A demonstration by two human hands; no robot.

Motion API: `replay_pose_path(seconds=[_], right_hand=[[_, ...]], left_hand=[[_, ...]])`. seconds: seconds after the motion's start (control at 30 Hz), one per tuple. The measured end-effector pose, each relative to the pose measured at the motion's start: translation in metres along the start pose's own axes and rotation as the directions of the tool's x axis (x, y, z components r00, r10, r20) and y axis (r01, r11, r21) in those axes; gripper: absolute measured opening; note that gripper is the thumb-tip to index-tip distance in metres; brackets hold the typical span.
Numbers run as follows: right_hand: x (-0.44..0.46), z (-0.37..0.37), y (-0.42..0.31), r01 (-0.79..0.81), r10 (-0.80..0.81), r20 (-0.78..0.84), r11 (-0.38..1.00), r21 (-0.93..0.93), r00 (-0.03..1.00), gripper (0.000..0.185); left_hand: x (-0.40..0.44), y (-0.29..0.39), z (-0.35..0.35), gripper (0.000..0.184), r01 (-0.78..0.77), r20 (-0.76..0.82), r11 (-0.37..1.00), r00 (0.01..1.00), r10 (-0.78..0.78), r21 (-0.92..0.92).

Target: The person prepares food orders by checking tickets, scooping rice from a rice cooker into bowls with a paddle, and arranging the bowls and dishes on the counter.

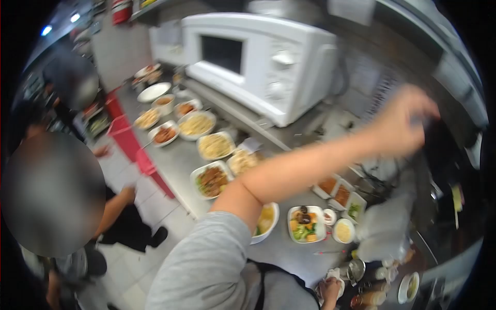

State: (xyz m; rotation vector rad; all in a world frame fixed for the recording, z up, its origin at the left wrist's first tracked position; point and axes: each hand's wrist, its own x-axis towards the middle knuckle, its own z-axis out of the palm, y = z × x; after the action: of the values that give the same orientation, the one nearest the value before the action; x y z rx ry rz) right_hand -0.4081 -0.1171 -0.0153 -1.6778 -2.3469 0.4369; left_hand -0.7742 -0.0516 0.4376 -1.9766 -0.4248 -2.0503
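Your left hand (405, 124) is raised at two o'clock, fingers seemingly curled, but blur hides whether it grips anything. Your right hand (329, 290), at five o'clock, is on a small white item (338, 283); its grip is unclear. Dropping your left elbow could knock the soup bowl (268, 227) beneath and spill it over the desk (289, 258); sweeping that wrist low could snag the cables (380, 178).

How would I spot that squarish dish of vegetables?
From the microwave, find the outstretched arm. Nearby on the steel counter, beside two small round bowls, sits a squarish white dish. Its dark round pieces atop greens and orange chunks set it apart.
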Motion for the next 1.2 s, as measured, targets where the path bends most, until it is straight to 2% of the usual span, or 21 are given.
replay_pose_path(seconds=[0.03,0.07,0.1,0.13,0.17,0.23,0.3,0.37,0.43,0.5,0.53,0.6,0.7,0.83,0.9,1.0,1.03,1.07,1.1,1.13,1.2], right_hand=[[0.003,0.001,0.002,0.020,-0.019,0.012,0.999,-0.043,1.000,0.037],[0.004,-0.012,-0.009,-0.012,0.011,0.079,1.000,0.014,0.997,0.037],[0.007,-0.020,-0.012,-0.053,0.053,0.125,0.999,-0.008,0.991,0.041],[0.009,-0.043,-0.038,-0.107,0.110,0.333,0.994,-0.026,0.936,0.032],[0.013,-0.060,-0.064,-0.162,0.170,0.516,0.985,-0.061,0.840,0.025],[0.021,-0.054,-0.060,-0.045,0.080,0.516,0.996,-0.080,0.853,0.028],[0.023,-0.051,-0.067,0.034,-0.021,0.418,0.999,-0.024,0.908,0.036],[0.026,-0.043,-0.087,0.031,-0.047,0.279,0.998,0.059,0.959,0.045],[0.030,-0.052,-0.143,0.049,-0.086,0.293,0.990,0.132,0.952,0.045],[0.031,-0.050,-0.172,0.003,-0.048,0.314,0.990,0.142,0.948,0.045],[0.034,-0.043,-0.179,0.058,-0.109,0.320,0.985,0.164,0.941,0.044],[0.035,-0.043,-0.197,0.103,-0.159,0.316,0.977,0.185,0.935,0.044],[0.034,-0.053,-0.222,0.050,-0.112,0.378,0.984,0.171,0.919,0.045],[0.035,-0.061,-0.226,0.070,-0.115,0.343,0.988,0.140,0.932,0.046],[0.035,-0.061,-0.228,0.064,-0.114,0.308,0.984,0.167,0.945,0.046],[0.037,-0.065,-0.214,0.019,-0.130,0.416,0.966,0.260,0.900,0.043],[0.037,-0.067,-0.201,-0.017,-0.082,0.329,0.957,0.289,0.941,0.043],[0.034,-0.070,-0.186,0.018,-0.082,0.291,0.976,0.216,0.953,0.043],[0.032,-0.071,-0.170,0.040,-0.076,0.267,0.990,0.137,0.961,0.044],[0.031,-0.071,-0.150,-0.002,-0.005,0.204,0.999,0.032,0.979,0.042],[0.029,-0.054,-0.102,-0.084,0.087,0.110,0.996,-0.029,0.990,0.041]], left_hand=[[-0.034,0.034,-0.013,0.028,0.147,0.121,0.966,0.985,-0.124,-0.210],[-0.058,0.073,-0.039,0.022,0.515,0.442,0.714,0.841,-0.313,-0.475],[-0.088,0.085,-0.066,0.019,0.552,0.667,0.743,0.719,-0.194,-0.379],[-0.104,0.103,-0.095,0.023,0.625,0.890,0.748,0.444,-0.107,-0.223],[-0.137,0.114,-0.123,0.035,0.676,0.916,0.687,0.400,-0.037,-0.268],[-0.155,0.137,-0.197,0.043,0.961,0.923,0.270,0.061,-0.381,0.049],[-0.203,0.144,-0.271,0.037,0.995,0.609,0.080,0.102,-0.786,-0.063],[-0.247,0.156,-0.348,0.033,0.986,0.133,-0.083,-0.064,-0.989,-0.147],[-0.320,0.158,-0.412,0.039,0.921,-0.407,-0.388,-0.339,-0.848,0.040],[-0.357,0.160,-0.432,0.044,0.784,-0.486,-0.619,-0.557,-0.674,-0.040],[-0.365,0.155,-0.431,0.044,0.784,-0.470,-0.619,-0.559,-0.683,-0.033],[-0.377,0.146,-0.428,0.050,0.808,-0.125,-0.538,-0.575,-0.808,-0.242],[-0.394,0.125,-0.423,0.051,0.814,-0.031,-0.504,-0.534,-0.845,-0.290],[-0.398,0.123,-0.416,0.048,0.909,-0.166,-0.386,-0.409,-0.897,-0.158],[-0.417,0.124,-0.416,0.044,0.977,-0.239,-0.208,-0.214,-0.947,-0.048],[-0.415,0.148,-0.396,0.040,0.975,-0.409,-0.206,-0.223,-0.885,-0.086],[-0.424,0.156,-0.398,0.043,0.986,-0.446,-0.162,-0.166,-0.880,-0.046],[-0.400,0.169,-0.386,0.044,0.964,-0.548,-0.264,-0.214,-0.809,0.014],[-0.437,0.173,-0.410,0.047,0.994,-0.497,-0.103,-0.102,-0.862,-0.025],[-0.445,0.178,-0.420,0.041,0.991,-0.507,-0.040,-0.099,-0.856,-0.126],[-0.406,0.199,-0.416,0.039,0.994,-0.540,-0.068,-0.107,-0.835,-0.091]])
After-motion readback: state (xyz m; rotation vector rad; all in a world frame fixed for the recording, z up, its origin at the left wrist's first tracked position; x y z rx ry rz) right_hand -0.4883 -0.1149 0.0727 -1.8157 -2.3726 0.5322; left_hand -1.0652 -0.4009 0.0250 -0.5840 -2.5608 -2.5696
